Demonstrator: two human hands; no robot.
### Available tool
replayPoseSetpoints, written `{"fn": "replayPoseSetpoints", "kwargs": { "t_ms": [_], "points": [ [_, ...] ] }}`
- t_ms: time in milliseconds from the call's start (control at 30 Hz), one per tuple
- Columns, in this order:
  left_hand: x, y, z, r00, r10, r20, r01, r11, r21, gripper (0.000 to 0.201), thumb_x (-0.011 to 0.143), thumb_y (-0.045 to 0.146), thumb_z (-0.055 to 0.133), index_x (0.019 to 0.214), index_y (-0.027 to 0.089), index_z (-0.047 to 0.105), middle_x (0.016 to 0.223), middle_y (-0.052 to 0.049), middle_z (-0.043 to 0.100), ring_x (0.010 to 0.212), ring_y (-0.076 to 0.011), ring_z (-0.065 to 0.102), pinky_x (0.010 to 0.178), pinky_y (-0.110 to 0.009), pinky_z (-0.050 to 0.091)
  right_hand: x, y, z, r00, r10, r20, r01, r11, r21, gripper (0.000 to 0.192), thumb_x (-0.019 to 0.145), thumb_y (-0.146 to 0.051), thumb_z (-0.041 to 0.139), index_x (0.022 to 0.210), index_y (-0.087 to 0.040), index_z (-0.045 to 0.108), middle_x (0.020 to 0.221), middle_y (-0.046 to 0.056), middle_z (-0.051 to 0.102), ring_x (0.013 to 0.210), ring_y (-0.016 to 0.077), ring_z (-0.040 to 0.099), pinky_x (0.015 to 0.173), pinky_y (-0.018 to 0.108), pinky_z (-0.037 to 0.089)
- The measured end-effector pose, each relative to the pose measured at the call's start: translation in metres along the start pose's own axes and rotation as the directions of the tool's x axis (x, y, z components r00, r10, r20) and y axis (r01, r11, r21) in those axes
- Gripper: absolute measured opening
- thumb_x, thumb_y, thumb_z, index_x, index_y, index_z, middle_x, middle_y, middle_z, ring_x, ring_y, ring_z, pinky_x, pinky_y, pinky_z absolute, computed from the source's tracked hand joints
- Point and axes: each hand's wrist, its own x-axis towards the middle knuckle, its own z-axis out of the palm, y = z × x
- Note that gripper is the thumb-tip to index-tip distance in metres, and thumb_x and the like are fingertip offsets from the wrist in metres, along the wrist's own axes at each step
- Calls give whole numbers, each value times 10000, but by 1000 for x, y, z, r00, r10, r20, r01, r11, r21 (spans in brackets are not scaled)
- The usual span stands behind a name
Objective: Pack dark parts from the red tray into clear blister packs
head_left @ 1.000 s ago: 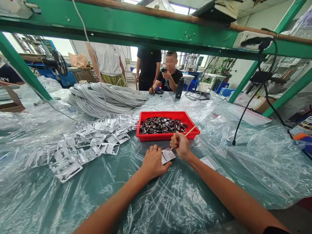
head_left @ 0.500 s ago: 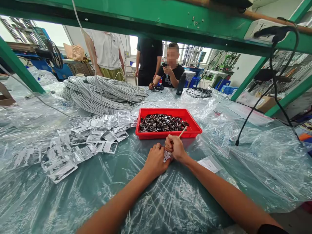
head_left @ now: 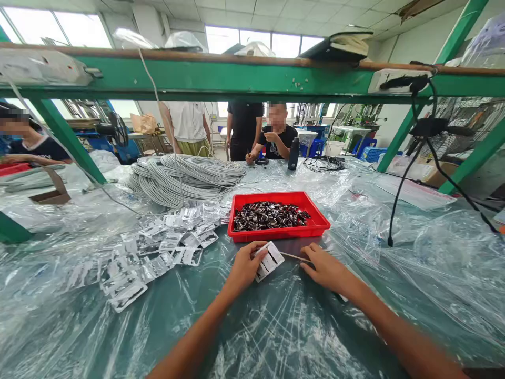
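Observation:
My left hand [head_left: 244,267] holds a small clear packet [head_left: 269,260] with dark parts in it, just in front of the red tray. My right hand [head_left: 324,269] lies flat on the plastic-covered table, its fingertips on a thin wooden stick [head_left: 295,257] that rests on the table between packet and hand. The red tray [head_left: 320,218] holds a heap of small dark shiny parts [head_left: 270,215]. Left of my hands lies a spread of several filled clear packets [head_left: 158,250].
A large coil of grey cable [head_left: 185,176] lies behind the packets. Clear plastic sheeting [head_left: 434,252] covers the green table. A black cord [head_left: 398,205] hangs at right from the green overhead beam [head_left: 236,79]. Across the table a person sits [head_left: 274,138]; two stand behind.
My right hand has laid the stick down on the table and opened flat. My left hand has lifted the packet clear to the left. The camera has tilted upward.

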Motion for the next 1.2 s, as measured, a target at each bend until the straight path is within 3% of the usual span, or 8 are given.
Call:
{"fn": "replayPoseSetpoints", "kwargs": {
  "t_ms": [100,200,300,467,667,833,1033,1200],
  "points": [
    [11,7,-3,991,-7,-132,-4,997,-80,395,804,482,587,978,151,715,834,-66,745,713,-200,668,635,-295,507,5,-22,5,932,-222,-285,172,967,-189,273,888,-161,476,1120,-167,620,1145,168,601,1086,298,586,931,455,494],
    [35,17,0,947,31,-319,-75,989,-127,360,774,442,632,959,149,732,863,-70,755,756,-203,681,685,-299,528,37,-57,6,845,-367,-389,299,927,-226,339,934,-184,425,1224,-168,599,1188,169,589,1117,302,557,975,480,481],
    [66,28,3,880,65,-470,-160,973,-167,334,771,402,630,961,147,732,925,-77,755,820,-204,683,738,-302,533,83,-83,7,854,-308,-418,238,948,-212,365,931,-199,435,1245,-108,598,1201,209,597,1116,331,540,1003,499,451],
    [111,34,-6,824,58,-563,-226,946,-233,291,760,366,606,902,136,713,807,-58,731,759,-182,670,700,-285,528,142,-94,17,902,-127,-413,135,991,-9,381,965,-264,417,1226,-51,596,1199,232,621,1116,318,558,990,438,436],
    [133,20,-29,908,193,-371,-277,942,-188,341,722,431,677,909,149,721,814,-46,728,711,-168,651,617,-256,499,167,-73,30,904,-43,-425,179,942,284,348,984,-402,454,868,-159,676,858,127,696,792,234,608,753,316,415],
    [135,12,-36,967,177,-184,-198,974,-106,383,740,461,666,955,151,730,877,-63,746,758,-192,665,670,-293,528,176,-44,31,923,-55,-381,237,861,449,426,918,-375,533,533,-195,549,476,-1,519,490,138,419,554,280,269],
    [134,13,-45,983,183,1,-182,981,68,294,786,385,619,985,181,692,881,-52,727,828,-196,671,738,-299,523,178,-29,17,966,-117,-230,210,875,436,283,834,-161,469,593,-189,614,575,2,615,550,140,477,574,267,305],
    [135,11,-53,985,104,-142,-60,957,283,189,796,343,596,745,182,680,686,-34,693,645,-191,628,652,-303,482,177,-24,11,979,-137,-153,195,853,485,367,816,-93,372,846,-204,721,825,30,714,823,196,634,792,304,473]
  ]
}}
